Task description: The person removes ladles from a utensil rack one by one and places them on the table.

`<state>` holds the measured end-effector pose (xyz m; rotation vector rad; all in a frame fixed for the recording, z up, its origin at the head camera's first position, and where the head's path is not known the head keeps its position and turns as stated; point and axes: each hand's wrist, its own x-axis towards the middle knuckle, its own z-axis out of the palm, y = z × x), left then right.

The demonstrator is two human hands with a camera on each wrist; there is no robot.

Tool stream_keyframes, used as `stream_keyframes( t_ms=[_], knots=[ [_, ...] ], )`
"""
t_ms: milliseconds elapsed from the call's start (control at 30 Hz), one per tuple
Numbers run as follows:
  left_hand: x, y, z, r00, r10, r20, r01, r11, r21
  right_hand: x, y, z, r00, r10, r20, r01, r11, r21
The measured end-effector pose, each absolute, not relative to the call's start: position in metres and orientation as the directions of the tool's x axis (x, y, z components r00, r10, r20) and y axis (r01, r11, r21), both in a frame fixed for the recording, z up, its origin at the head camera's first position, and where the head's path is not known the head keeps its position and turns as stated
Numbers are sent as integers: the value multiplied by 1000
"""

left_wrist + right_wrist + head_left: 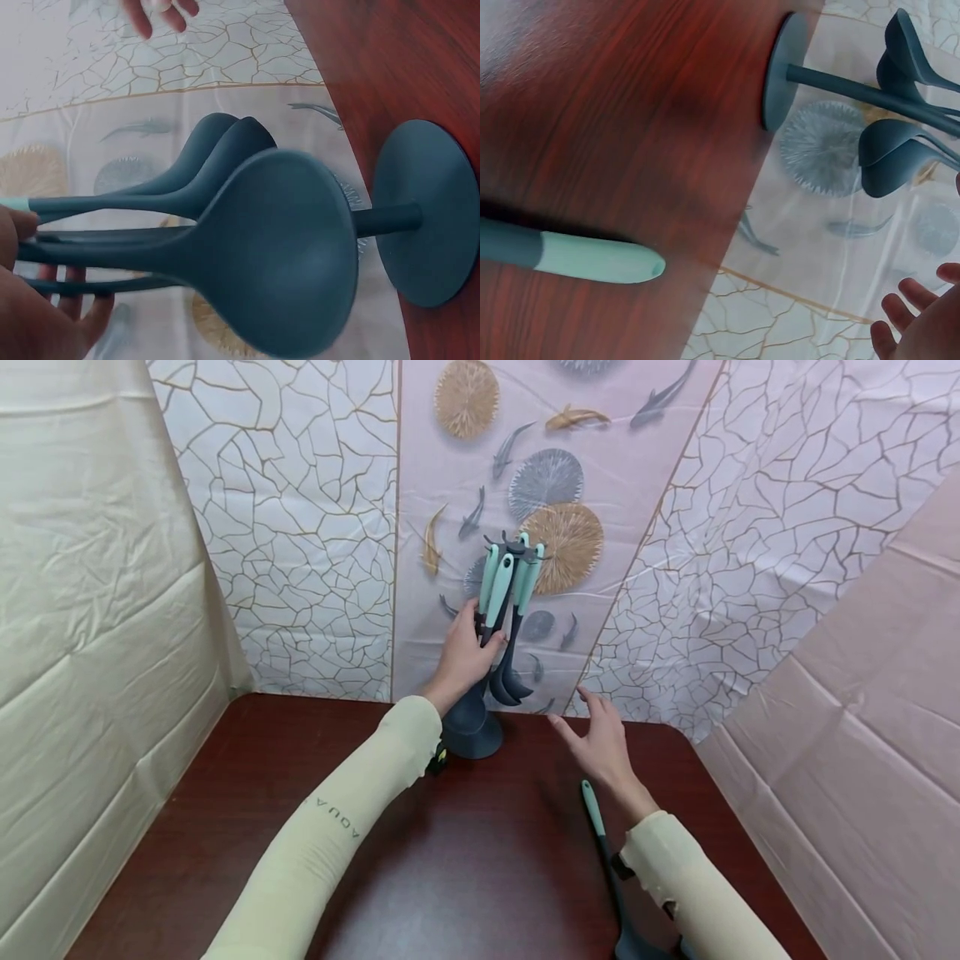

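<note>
A dark rotating-style utensil stand (427,225) with a round base is at the back of the table, hung with several mint-handled kitchen utensils. My left hand (467,652) grips it below the mint handles (501,585), its fingers curled round the pole and nearby dark shafts. A large ladle (277,255) hangs nearest the left wrist camera, and two smaller spoon-like heads (214,161) hang behind it. My right hand (600,745) is raised to the right of the stand, fingers spread and holding nothing. A utensil with a mint handle (604,257) lies on the table below it.
The dark red wooden table (465,860) ends at a patterned cloth backdrop (315,527). Cream cloth walls (97,610) rise at both sides. Dark utensil heads (637,946) lie near the front right, partly under the right sleeve. A small black and yellow object (437,758) shows beside the left cuff.
</note>
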<state>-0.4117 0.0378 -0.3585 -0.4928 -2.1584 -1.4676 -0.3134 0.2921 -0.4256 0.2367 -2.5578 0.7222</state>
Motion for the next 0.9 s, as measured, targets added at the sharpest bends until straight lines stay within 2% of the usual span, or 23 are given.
stream_keyframes(
  t_ms=[333, 733, 900],
  knots=[
    [-412, 43, -355, -833, -62, 550, 490, 379, 785, -314, 269, -414, -814, -40, 579, -363, 814, -454],
    [-412, 46, -355, -817, -81, 571, 496, 407, 767, -320, 244, -400, -746, -56, 664, -460, 764, -452],
    [-411, 46, -355, -811, -83, 580, 498, 422, 757, -320, 237, -396, -740, -59, 670, -469, 760, -451]
  ],
)
